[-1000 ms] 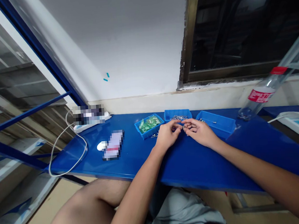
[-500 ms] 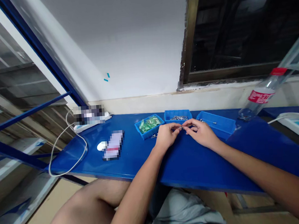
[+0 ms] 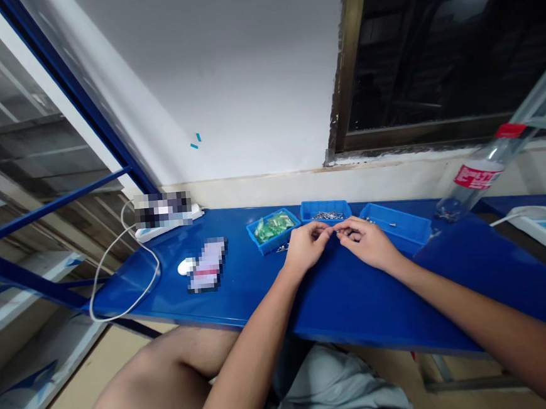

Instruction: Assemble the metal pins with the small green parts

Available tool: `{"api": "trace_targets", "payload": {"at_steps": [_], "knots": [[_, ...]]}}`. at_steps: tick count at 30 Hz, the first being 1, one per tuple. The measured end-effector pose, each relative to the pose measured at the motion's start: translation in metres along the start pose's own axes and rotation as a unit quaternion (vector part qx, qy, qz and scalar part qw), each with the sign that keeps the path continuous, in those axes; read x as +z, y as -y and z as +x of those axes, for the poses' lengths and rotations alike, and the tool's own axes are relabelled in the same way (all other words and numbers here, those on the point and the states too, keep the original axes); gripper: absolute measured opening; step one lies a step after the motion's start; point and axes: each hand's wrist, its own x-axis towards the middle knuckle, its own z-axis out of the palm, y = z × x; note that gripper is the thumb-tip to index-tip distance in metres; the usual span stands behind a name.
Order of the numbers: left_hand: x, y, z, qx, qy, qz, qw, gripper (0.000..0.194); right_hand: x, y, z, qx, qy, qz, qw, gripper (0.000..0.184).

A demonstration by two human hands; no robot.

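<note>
My left hand [image 3: 307, 247] and my right hand [image 3: 368, 242] meet fingertip to fingertip over the blue table [image 3: 241, 282], both pinched on a tiny metal part [image 3: 336, 230] between them. Just behind the hands stand three small blue trays: one with green pieces [image 3: 273, 228], one with small metal screws [image 3: 326, 211], and one nearly bare [image 3: 395, 225]. A few loose metal bits [image 3: 282, 248] lie on the table by the left tray.
A clear plastic bottle with a red label [image 3: 476, 178] leans at the right. A white power strip [image 3: 168, 222] with its cable [image 3: 118, 273] sits at the back left, near a small white object [image 3: 184, 267]. White gear [image 3: 539, 221] lies at the far right.
Both hands stayed together at the same spot; the fingers shifted slightly around the small part.
</note>
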Motion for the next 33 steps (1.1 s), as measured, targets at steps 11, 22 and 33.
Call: {"api": "trace_targets", "payload": {"at_steps": [11,22,33], "knots": [[-0.002,0.000,0.000,-0.018,0.028,0.052,0.998,0.022,0.001,0.003,-0.002,0.030,0.004,0.032,0.999,0.024],[0.002,0.005,0.003,0.015,-0.007,-0.021,1.000,0.030,0.004,-0.008,-0.001,0.051,-0.022,0.095,0.994,0.035],[-0.004,-0.008,-0.003,0.024,0.037,0.038,0.998,0.031,-0.002,0.008,-0.002,-0.013,-0.016,0.023,1.000,0.020]]}}
